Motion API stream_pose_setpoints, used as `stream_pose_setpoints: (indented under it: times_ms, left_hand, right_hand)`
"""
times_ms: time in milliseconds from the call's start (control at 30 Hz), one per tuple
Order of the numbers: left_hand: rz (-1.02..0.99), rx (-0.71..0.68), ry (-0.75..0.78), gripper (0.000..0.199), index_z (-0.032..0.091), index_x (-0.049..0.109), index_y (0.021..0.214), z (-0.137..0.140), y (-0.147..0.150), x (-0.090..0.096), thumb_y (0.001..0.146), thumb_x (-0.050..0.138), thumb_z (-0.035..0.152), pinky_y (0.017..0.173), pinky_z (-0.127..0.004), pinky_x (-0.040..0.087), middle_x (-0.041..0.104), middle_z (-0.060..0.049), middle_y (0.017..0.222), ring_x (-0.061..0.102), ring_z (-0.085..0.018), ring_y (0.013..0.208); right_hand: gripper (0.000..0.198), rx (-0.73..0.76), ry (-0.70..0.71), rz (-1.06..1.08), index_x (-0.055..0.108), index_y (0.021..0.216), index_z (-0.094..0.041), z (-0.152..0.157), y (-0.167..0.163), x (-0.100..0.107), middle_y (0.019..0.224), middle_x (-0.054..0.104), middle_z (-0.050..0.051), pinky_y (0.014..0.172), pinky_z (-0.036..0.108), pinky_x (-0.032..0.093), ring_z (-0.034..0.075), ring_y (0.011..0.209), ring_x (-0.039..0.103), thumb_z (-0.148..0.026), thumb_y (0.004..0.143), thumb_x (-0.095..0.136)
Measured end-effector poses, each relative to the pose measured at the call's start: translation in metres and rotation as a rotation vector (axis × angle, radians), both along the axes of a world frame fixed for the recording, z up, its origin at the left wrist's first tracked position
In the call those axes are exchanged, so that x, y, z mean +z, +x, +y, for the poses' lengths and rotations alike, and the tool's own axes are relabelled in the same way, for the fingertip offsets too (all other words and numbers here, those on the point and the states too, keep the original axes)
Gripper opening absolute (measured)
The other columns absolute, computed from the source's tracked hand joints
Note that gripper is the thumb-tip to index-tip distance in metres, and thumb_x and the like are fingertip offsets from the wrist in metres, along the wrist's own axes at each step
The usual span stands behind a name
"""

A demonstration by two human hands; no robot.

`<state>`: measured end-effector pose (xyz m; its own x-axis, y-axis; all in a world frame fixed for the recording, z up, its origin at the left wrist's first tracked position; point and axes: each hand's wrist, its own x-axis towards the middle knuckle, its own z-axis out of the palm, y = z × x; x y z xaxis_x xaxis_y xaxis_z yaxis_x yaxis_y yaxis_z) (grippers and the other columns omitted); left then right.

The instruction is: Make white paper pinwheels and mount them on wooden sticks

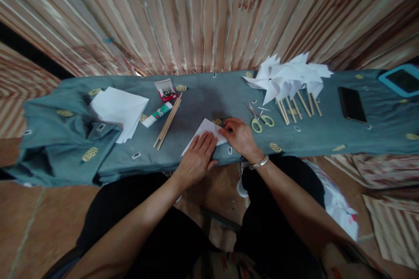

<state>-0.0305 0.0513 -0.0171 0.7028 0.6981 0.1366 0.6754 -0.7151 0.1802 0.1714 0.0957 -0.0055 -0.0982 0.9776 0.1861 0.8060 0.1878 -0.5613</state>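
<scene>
Forearms (140,220), left fingers (203,141) flat on paper (205,126), right fingers (234,122) at its edge, grip unclear

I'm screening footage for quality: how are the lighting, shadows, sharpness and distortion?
Head view: dim lighting overall; a soft, dark shadow on the cloth beyond the white paper; black trousers losing nearly all detail; curtain folds fanning outward, suggesting wide-angle distortion; slight softness throughout.

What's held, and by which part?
White paper: left hand presses flat on it, not gripping; right hand touches its right corner, pinch unclear.
</scene>
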Motion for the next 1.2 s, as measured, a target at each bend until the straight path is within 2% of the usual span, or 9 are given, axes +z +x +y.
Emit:
stream_pose_setpoints:
  times_ms: [100, 200, 300, 467, 633, 933, 1067, 1200]
  left_hand:
    - [0.002, -0.002, 0.011, 0.068, 0.007, 0.035, 0.15, -0.001, 0.0, -0.003, 0.096, 0.051, 0.045, 0.12, -0.053, 0.03, 0.04, -0.024, 0.156, 0.032, -0.035, 0.148]
    - [0.007, 0.004, 0.024, 0.068, 0.008, 0.036, 0.15, -0.002, 0.0, -0.005, 0.096, 0.051, 0.046, 0.12, -0.053, 0.029, 0.038, -0.023, 0.157, 0.029, -0.035, 0.15]
    - [0.018, 0.003, 0.022, 0.069, 0.005, 0.038, 0.149, -0.003, 0.001, -0.004, 0.094, 0.055, 0.045, 0.12, -0.054, 0.028, 0.039, -0.024, 0.156, 0.031, -0.037, 0.149]
    - [0.034, 0.0, 0.005, 0.07, 0.004, 0.038, 0.148, -0.003, 0.002, 0.001, 0.092, 0.06, 0.04, 0.121, -0.053, 0.027, 0.038, -0.024, 0.156, 0.03, -0.037, 0.149]
    - [0.028, 0.0, 0.01, 0.071, 0.002, 0.038, 0.148, -0.003, 0.002, 0.001, 0.092, 0.058, 0.04, 0.121, -0.054, 0.028, 0.038, -0.025, 0.156, 0.029, -0.037, 0.149]
    - [0.035, -0.006, 0.014, 0.074, 0.001, 0.039, 0.148, -0.002, 0.002, 0.0, 0.09, 0.063, 0.04, 0.121, -0.054, 0.028, 0.039, -0.026, 0.156, 0.031, -0.038, 0.148]
    - [0.042, -0.018, 0.017, 0.074, 0.002, 0.038, 0.149, -0.001, 0.001, 0.0, 0.09, 0.063, 0.04, 0.121, -0.053, 0.027, 0.038, -0.024, 0.156, 0.03, -0.038, 0.149]
    - [0.028, -0.025, 0.014, 0.074, 0.001, 0.037, 0.149, -0.002, 0.0, 0.0, 0.091, 0.063, 0.04, 0.121, -0.054, 0.027, 0.037, -0.025, 0.157, 0.029, -0.039, 0.149]
  right_hand:
    - [0.015, 0.022, 0.023, -0.035, 0.068, 0.091, -0.019, -0.008, -0.001, 0.002, 0.108, 0.071, 0.014, 0.097, 0.044, 0.048, 0.03, 0.104, 0.063, -0.033, 0.088, 0.064]
    - [0.039, 0.043, 0.079, -0.028, 0.063, 0.118, -0.016, -0.022, -0.002, -0.001, 0.125, 0.067, 0.017, 0.105, 0.048, 0.045, 0.033, 0.117, 0.06, -0.04, 0.087, 0.065]
    - [0.054, 0.055, 0.102, -0.028, 0.056, 0.131, -0.011, -0.035, -0.002, -0.006, 0.138, 0.059, 0.022, 0.111, 0.051, 0.041, 0.035, 0.129, 0.054, -0.04, 0.087, 0.064]
    - [0.063, 0.005, 0.062, 0.015, 0.052, 0.135, -0.009, -0.042, -0.004, -0.011, 0.143, 0.054, 0.024, 0.112, 0.053, 0.039, 0.036, 0.135, 0.049, -0.041, 0.083, 0.067]
    - [0.062, -0.06, 0.009, 0.035, 0.051, 0.136, -0.011, -0.039, -0.01, -0.009, 0.145, 0.053, 0.022, 0.111, 0.054, 0.04, 0.036, 0.135, 0.048, -0.04, 0.083, 0.066]
    - [0.062, -0.084, 0.047, 0.032, 0.05, 0.136, -0.013, -0.04, -0.012, -0.012, 0.144, 0.054, 0.02, 0.111, 0.052, 0.04, 0.035, 0.133, 0.05, -0.033, 0.08, 0.066]
    - [0.061, -0.112, 0.053, 0.032, 0.048, 0.138, -0.014, -0.041, -0.002, -0.013, 0.144, 0.054, 0.019, 0.112, 0.053, 0.039, 0.034, 0.135, 0.048, -0.03, 0.081, 0.062]
    - [0.057, -0.143, 0.078, 0.047, 0.05, 0.136, -0.012, -0.041, 0.021, -0.016, 0.142, 0.055, 0.02, 0.114, 0.055, 0.037, 0.034, 0.136, 0.046, -0.031, 0.083, 0.059]
